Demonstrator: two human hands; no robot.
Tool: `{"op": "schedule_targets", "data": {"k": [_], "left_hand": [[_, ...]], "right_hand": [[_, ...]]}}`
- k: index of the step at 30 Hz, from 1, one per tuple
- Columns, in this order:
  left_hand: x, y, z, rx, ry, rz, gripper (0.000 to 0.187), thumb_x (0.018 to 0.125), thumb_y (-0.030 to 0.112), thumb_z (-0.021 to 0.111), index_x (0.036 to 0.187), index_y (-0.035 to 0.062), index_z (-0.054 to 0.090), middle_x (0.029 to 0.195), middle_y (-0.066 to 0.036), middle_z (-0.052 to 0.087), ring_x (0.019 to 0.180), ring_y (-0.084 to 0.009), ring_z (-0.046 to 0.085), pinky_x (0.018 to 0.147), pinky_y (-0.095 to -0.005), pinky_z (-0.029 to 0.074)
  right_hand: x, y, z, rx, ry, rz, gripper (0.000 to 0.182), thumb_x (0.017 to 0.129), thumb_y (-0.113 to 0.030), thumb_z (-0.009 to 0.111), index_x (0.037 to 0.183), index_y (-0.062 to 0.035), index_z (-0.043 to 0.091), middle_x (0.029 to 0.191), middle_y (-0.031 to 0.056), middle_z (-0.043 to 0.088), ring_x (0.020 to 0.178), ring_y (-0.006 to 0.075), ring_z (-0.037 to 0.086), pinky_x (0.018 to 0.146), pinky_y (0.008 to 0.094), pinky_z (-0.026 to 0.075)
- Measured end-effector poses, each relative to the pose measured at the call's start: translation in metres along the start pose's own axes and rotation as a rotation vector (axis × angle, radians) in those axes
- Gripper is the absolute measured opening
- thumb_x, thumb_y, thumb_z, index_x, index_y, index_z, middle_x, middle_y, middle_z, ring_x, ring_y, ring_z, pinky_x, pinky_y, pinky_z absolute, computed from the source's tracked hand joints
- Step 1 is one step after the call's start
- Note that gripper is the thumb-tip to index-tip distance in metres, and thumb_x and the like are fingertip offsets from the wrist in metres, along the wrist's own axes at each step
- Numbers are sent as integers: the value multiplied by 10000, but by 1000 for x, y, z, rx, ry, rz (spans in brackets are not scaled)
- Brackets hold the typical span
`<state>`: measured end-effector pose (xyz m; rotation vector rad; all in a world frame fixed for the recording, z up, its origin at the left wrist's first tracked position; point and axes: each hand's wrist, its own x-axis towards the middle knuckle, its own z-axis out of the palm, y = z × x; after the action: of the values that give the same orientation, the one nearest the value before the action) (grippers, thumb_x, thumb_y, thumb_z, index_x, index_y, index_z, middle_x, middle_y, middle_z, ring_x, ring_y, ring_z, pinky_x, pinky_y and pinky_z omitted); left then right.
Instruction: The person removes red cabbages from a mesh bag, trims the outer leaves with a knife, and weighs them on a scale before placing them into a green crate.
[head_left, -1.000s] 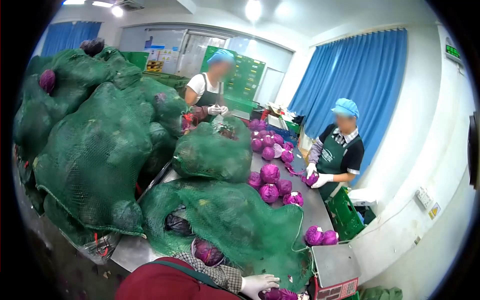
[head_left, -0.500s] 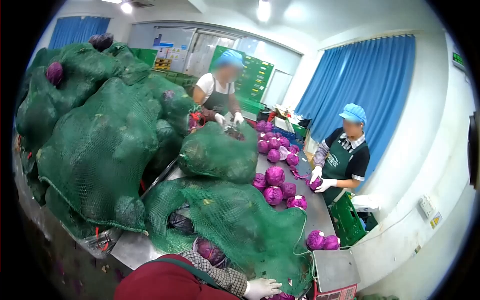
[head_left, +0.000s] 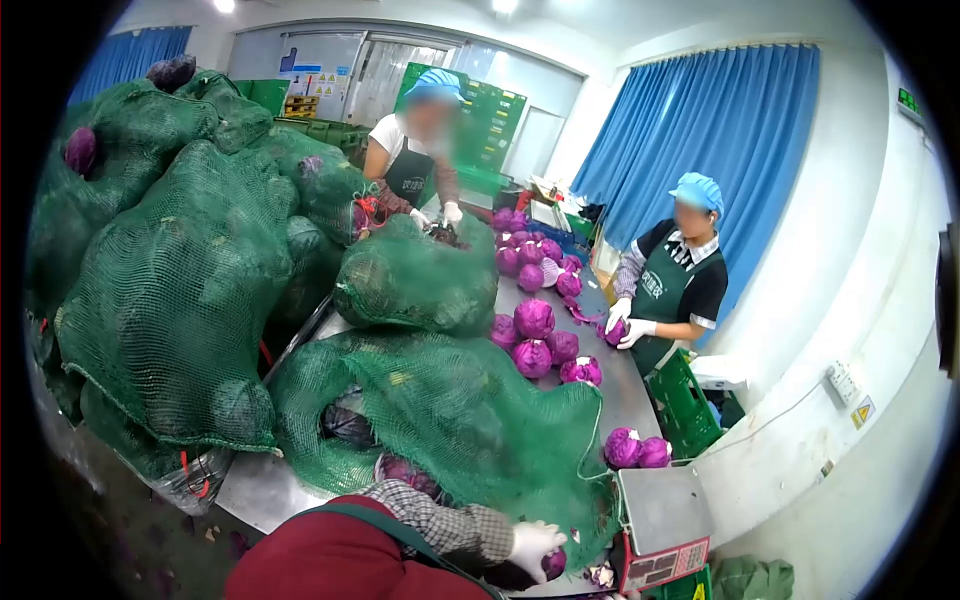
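My left hand, in a white glove below a checked sleeve, curls over a purple red cabbage at the bottom of the view. Its fingers wrap the top of the cabbage, and the lower part is hidden. Beside the hand lies a green mesh sack, spread over the metal table. More red cabbage shows at the sack's opening by my forearm, and another dark head shows through a gap. My right hand cannot be made out.
Full mesh sacks are piled at left. Several peeled cabbages sit along the metal table. A scale stands at the lower right, near a green crate. Two co-workers in blue caps handle cabbages across the table.
My left hand lay flat on the mesh sack's edge; now it has shifted slightly right and up and curls round a cabbage. The view has tilted a little downward.
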<state>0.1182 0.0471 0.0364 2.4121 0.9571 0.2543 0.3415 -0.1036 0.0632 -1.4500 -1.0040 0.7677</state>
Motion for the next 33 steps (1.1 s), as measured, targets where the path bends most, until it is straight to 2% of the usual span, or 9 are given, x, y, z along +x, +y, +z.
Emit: {"op": "schedule_targets", "data": {"k": [3, 4, 5, 10, 19, 22, 24, 27, 33], "left_hand": [[6, 10, -1, 87, -52, 12, 975, 529, 443, 856, 1292, 0, 442, 1213, -222, 487, 1079, -383, 523, 882, -432, 486], [3, 14, -8, 70, -127, -4, 1039, 554, 463, 825, 1367, -9, 383, 1348, -299, 409, 1166, -458, 479, 968, -475, 440], [-1, 10, -7, 71, -67, 14, 1028, 549, 455, 832, 1354, -14, 396, 1316, -284, 436, 1143, -441, 495, 944, -469, 456], [-16, -12, -23, -98, -9, 90, 969, 569, 439, 845, 1319, -15, 431, 1227, -217, 509, 1129, -359, 522, 954, -426, 454], [-21, -26, -15, -135, -52, 34, 1056, 594, 500, 835, 1386, -14, 365, 1421, -307, 326, 1329, -417, 348, 1111, -415, 311], [-19, -28, -17, -75, -82, 95, 1073, 599, 526, 833, 1392, -17, 356, 1442, -275, 314, 1345, -398, 322, 1107, -428, 314], [-23, -27, -15, -74, -71, 141, 1067, 601, 522, 831, 1395, -9, 357, 1443, -272, 312, 1343, -397, 321, 1105, -433, 317], [-30, -28, -9, -24, -44, 262, 1030, 611, 474, 835, 1395, 2, 362, 1452, -252, 309, 1342, -398, 317, 1103, -438, 321], [-33, -31, -8, -58, -13, 330, 1153, 593, 442, 847, 1442, -53, 242, 1477, -284, 271, 1382, -422, 263, 1136, -444, 273]], "right_hand": [[7, 33, 61, -491, -210, -362, 355, 873, -93, 654, 1206, 2, 575, 1169, 153, 599, 1051, 245, 566, 937, 351, 450], [20, 66, 66, -901, -242, -927, 318, 855, -95, 665, 1153, -6, 594, 1138, 182, 598, 1057, 298, 562, 937, 377, 454], [3, 28, 86, -392, -209, -420, 263, 841, -77, 653, 1091, -10, 609, 1117, 183, 600, 1063, 342, 552, 945, 400, 451], [17, 60, 76, -948, -151, -995, 151, 854, -58, 594, 974, 24, 554, 941, 198, 584, 827, 351, 592, 745, 404, 510], [7, 143, 10, -375, 270, -65, 57, 891, -78, 540, 853, -43, 515, 763, 60, 533, 615, 169, 501, 530, 320, 437], [3, 124, -7, -591, 399, -356, 150, 807, -73, 667, 914, -34, 568, 850, 113, 571, 803, 285, 569, 751, 385, 495], [1, 75, 18, -601, 267, -459, 244, 743, -66, 728, 953, -32, 609, 935, 146, 579, 961, 301, 563, 858, 395, 473], [-3, 43, 59, 149, -193, 420, 268, 859, -140, 712, 1085, -79, 580, 699, -31, 555, 509, 52, 500, 428, 230, 376], [-5, 102, 85, 464, -194, 479, 128, 917, -185, 641, 916, -76, 573, 636, -13, 543, 443, 94, 503, 411, 239, 420]]}}
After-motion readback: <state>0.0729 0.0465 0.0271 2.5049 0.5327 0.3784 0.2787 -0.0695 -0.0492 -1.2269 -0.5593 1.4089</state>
